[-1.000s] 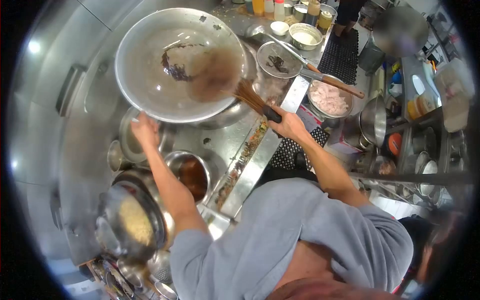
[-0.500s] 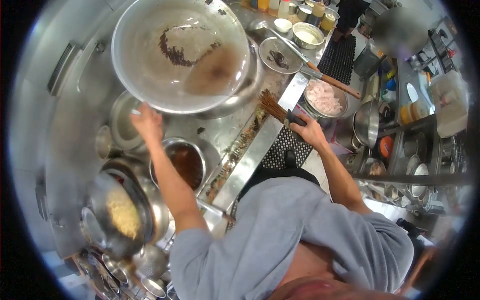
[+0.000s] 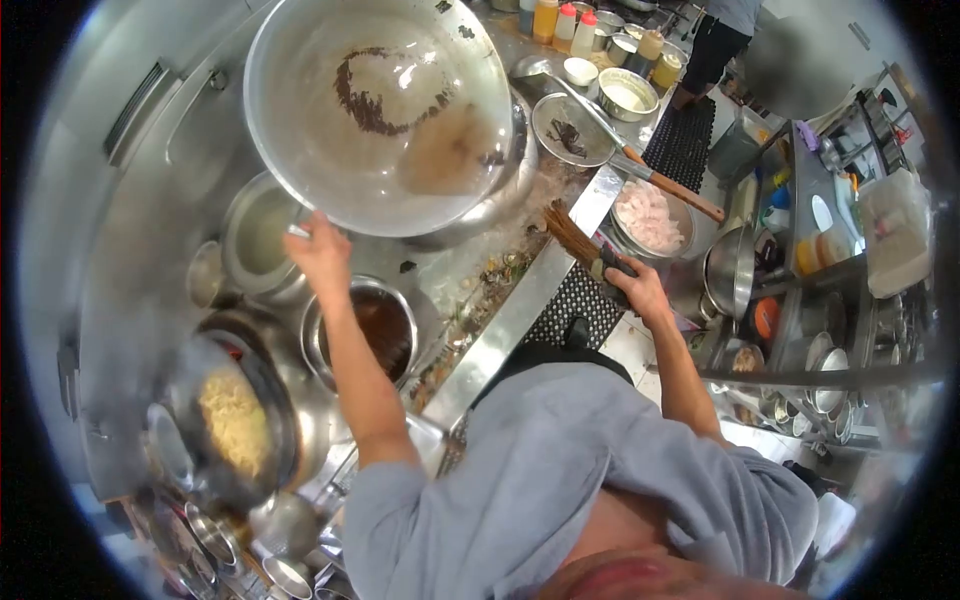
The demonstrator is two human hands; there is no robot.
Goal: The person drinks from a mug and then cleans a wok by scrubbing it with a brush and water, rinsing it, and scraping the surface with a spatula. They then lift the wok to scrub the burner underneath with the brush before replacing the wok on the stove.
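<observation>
A large pale wok (image 3: 300, 60) holds cloudy water and dark scraps. Below its rim is my left hand (image 3: 322, 258), fingers curled round a small metal piece (image 3: 298, 231), beside a pot of pale liquid (image 3: 262, 235). My right hand (image 3: 642, 292) is closed on the dark handle of a bristle brush (image 3: 575, 235), whose bristles are over the counter's front edge. Near the brush sits a bowl of pale pink meat pieces (image 3: 650, 215).
A strainer (image 3: 572, 130) and long wooden-handled tools (image 3: 686, 196) lie at the back right, near sauce bottles (image 3: 583, 35). Nearer stand a pot of dark liquid (image 3: 375, 330) and a wok of yellow food (image 3: 235, 420). Another person (image 3: 722, 40) stands beyond the counter.
The brush and my right hand are slightly further right and lower. My left hand has shifted a little right and down. The whole view has also shifted slightly.
</observation>
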